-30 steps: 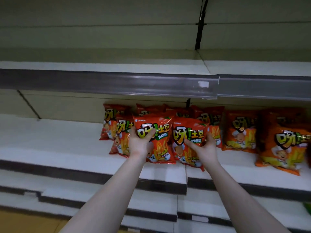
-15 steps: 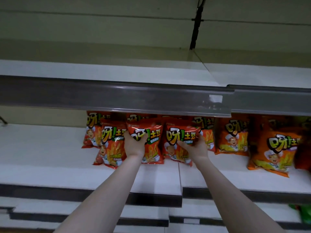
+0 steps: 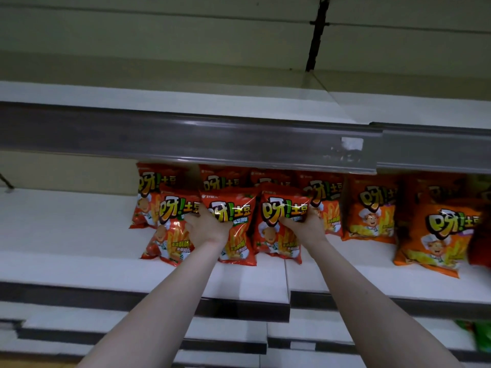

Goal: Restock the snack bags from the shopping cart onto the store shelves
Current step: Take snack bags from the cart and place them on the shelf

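Both my arms reach onto the middle shelf [image 3: 79, 264]. My left hand [image 3: 206, 225] grips a red snack bag [image 3: 235, 235] by its left edge, the bag standing upright on the shelf. My right hand [image 3: 305, 225] grips a second red snack bag [image 3: 276, 235] at its right side, close beside the first. More red bags [image 3: 170, 229] stand to the left and behind them. Orange bags [image 3: 372, 211] of the same brand stand to the right. The shopping cart is out of view.
The upper shelf's grey price rail [image 3: 186, 144] overhangs the bags' tops. A white label [image 3: 352, 143] sticks to that rail. Lower shelves [image 3: 225, 333] step out below my arms. Something green [image 3: 481, 335] shows at the lower right edge.
My view has tilted up and moved closer, so the upper rail now covers the back bags' tops. Both hands have stayed on the two red bags, pushing them slightly deeper onto the shelf.
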